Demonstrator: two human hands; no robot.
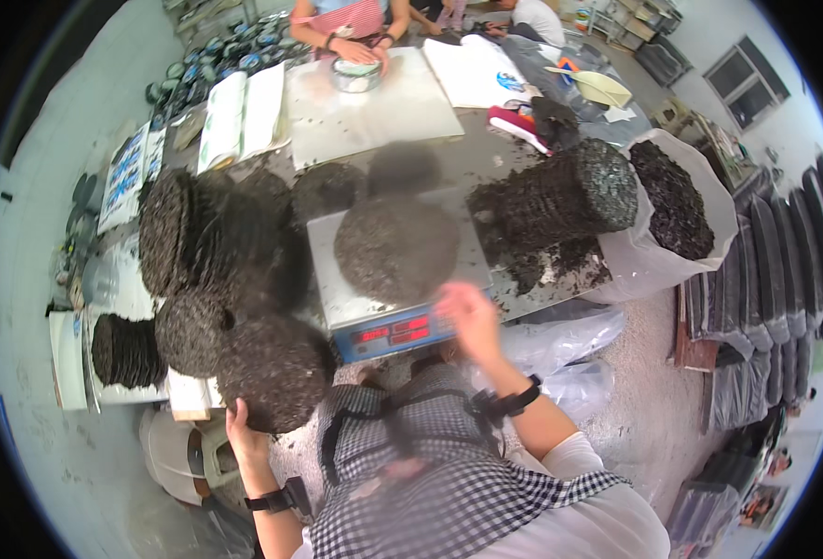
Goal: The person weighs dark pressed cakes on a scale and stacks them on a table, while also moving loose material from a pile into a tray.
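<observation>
A round, dark pressed cake of dried leafy material (396,250) lies on the metal pan of a blue digital scale (327,307), whose red display is lit. My right hand (468,318) is blurred, over the scale's right front corner near that cake; its finger state is unclear. With my left hand (245,433) I hold the lower left edge of another dark round cake (271,374), left of the scale. Stacks of similar cakes (209,237) stand beyond it. Right of the scale lies a further stack of cakes (558,195) on its side, with loose flakes around it.
An open white bag of loose dark flakes (673,202) sits at the right. Across the table a person in a red striped apron presses hands on a round container (355,75). A yellowish scoop (596,87) and a red-handled brush (519,129) lie at the back right.
</observation>
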